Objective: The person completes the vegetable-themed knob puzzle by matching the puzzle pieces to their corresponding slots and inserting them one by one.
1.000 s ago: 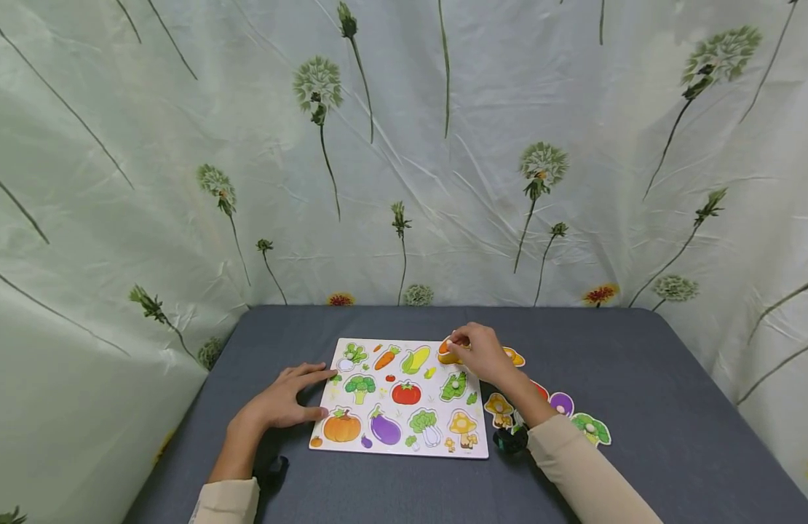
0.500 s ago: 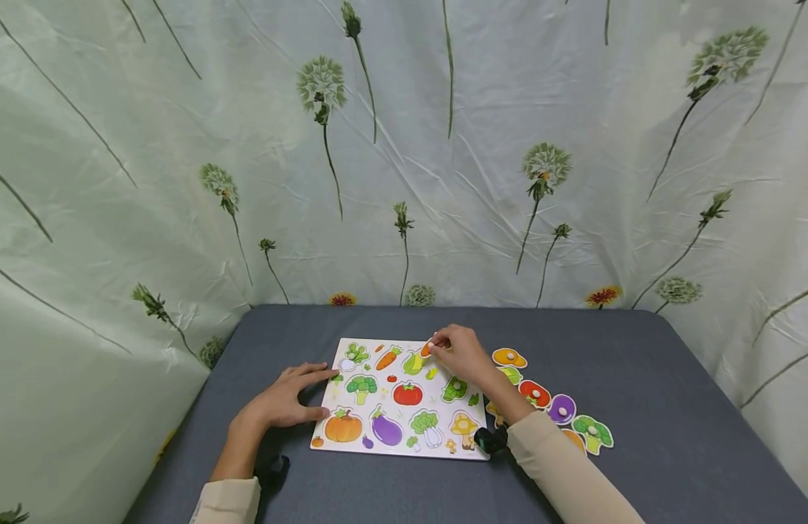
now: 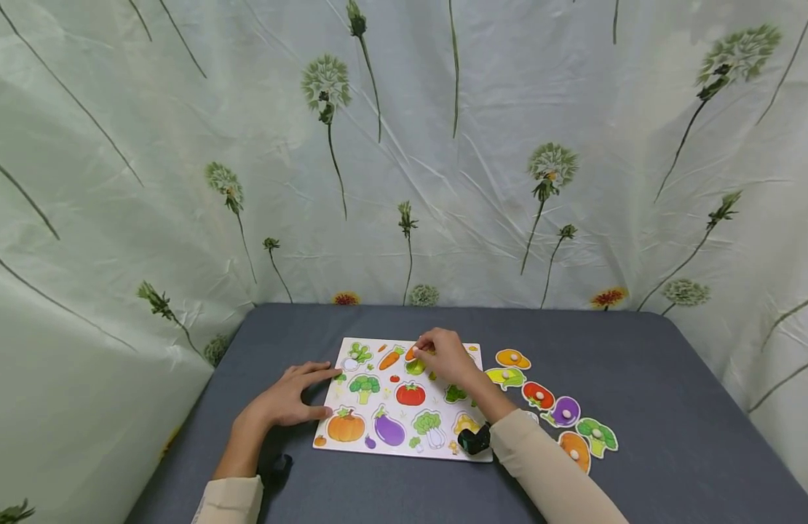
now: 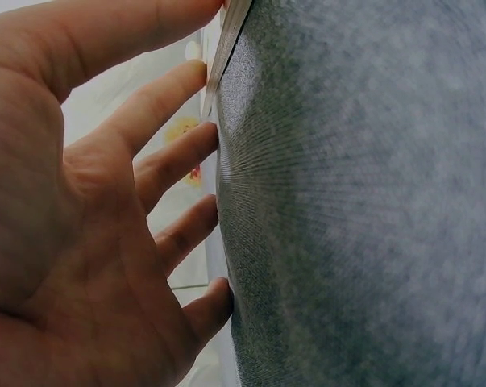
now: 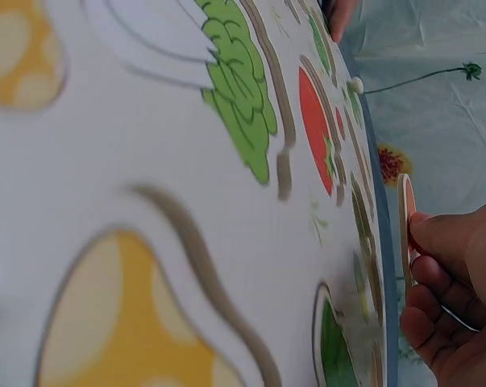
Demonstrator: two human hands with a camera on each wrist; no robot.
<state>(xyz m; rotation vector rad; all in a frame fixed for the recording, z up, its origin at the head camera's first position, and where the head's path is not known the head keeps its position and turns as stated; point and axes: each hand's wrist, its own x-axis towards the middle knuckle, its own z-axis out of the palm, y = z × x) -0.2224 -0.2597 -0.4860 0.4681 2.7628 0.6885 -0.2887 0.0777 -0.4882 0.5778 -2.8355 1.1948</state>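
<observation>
A white puzzle board [image 3: 381, 382] lies on the table, with vegetable pictures in cut-out recesses. At its left edge my left hand [image 3: 282, 400] rests, fingers spread, thumb and forefinger at the rim. In the left wrist view the left hand [image 4: 105, 218] shows straight fingers beside the board's wooden edge [image 4: 226, 44]. My right hand [image 3: 446, 356] pinches an orange puzzle piece [image 3: 410, 354] over the upper row, near the carrot picture [image 3: 391, 357]. The right wrist view has the right hand [image 5: 460, 282] holding that thin piece [image 5: 404, 214] edge-on, raised above the board. Its picture is mostly hidden.
Loose knobbed pieces lie right of the board: a yellow-orange one [image 3: 512, 359], a yellow-green one [image 3: 505, 377], a tomato [image 3: 533, 394], a purple eggplant [image 3: 568, 409], broccoli [image 3: 590, 433] and an orange one [image 3: 571, 445]. A floral curtain [image 3: 404, 145] hangs behind the grey table [image 3: 299, 327].
My right hand has moved left along the board's upper row with the orange piece, from the right corner toward the carrot picture. More loose pieces now show. The left hand stays at the edge.
</observation>
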